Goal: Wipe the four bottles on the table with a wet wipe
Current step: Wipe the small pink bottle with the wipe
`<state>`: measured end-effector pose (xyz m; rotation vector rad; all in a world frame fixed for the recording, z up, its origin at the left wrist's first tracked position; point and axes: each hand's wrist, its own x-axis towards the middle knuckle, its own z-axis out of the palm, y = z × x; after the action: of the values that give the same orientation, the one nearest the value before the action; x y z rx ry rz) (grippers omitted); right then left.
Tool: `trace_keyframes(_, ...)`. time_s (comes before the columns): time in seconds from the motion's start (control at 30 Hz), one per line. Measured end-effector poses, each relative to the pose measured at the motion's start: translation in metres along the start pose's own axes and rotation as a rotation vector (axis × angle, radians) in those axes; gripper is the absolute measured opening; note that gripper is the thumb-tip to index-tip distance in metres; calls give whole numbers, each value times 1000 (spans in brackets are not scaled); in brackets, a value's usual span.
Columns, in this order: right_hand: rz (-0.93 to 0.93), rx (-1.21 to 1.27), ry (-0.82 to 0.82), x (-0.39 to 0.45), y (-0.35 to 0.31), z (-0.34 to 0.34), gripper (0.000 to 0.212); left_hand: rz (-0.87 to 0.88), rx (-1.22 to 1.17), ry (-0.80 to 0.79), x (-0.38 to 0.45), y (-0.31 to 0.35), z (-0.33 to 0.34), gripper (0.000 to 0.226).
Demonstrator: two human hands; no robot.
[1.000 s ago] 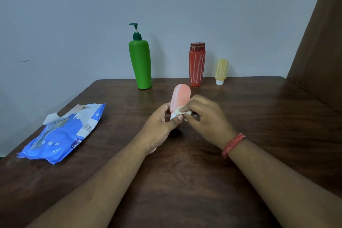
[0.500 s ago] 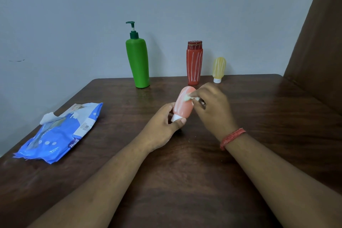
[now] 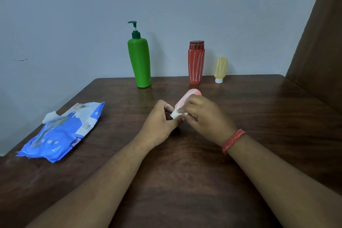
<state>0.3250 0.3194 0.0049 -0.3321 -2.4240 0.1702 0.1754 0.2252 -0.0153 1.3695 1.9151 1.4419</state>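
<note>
A small pink bottle (image 3: 188, 96) with a white cap is tilted over the middle of the table. My left hand (image 3: 161, 122) grips its lower end near the cap. My right hand (image 3: 201, 114) pinches a small white wet wipe (image 3: 178, 113) against the bottle's lower part and covers much of the bottle. At the back of the table stand a green pump bottle (image 3: 139, 63), a red striped bottle (image 3: 196, 64) and a small yellow bottle (image 3: 220, 68), all upright.
A blue pack of wet wipes (image 3: 63, 133) lies on the left of the dark wooden table (image 3: 185, 181), with a wipe sticking out of its opening. A grey wall is behind the table, and a brown panel rises at the right.
My right hand has slid the wipe from the upper part of the pink bottle back down towards the cap. My left hand keeps its hold on the bottle.
</note>
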Motion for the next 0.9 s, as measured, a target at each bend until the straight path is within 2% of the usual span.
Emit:
trace_keyframes(0.17,182,-63,224,3,11,-3,19,-5,66,22,1,2,0,35)
trace_keyframes(0.33,28,-56,68,1,-10,0,18,56,143,16,-1,7,-1,31)
trace_keyframes(0.5,201,-104,234,5,9,-10,21,102,186,47,-2,9,1,31)
trace_keyframes(0.57,226,-94,215,3,8,-9,22,125,223,42,-3,10,1,32)
trace_keyframes(0.67,91,-62,108,2,-9,-3,20,152,236,21,-2,11,0,30)
trace_keyframes(0.73,64,-87,76,4,-13,-3,20,165,251,14,-2,11,0,26)
trace_keyframes(0.9,229,-158,220,5,10,-14,21,187,357,65,0,11,2,36)
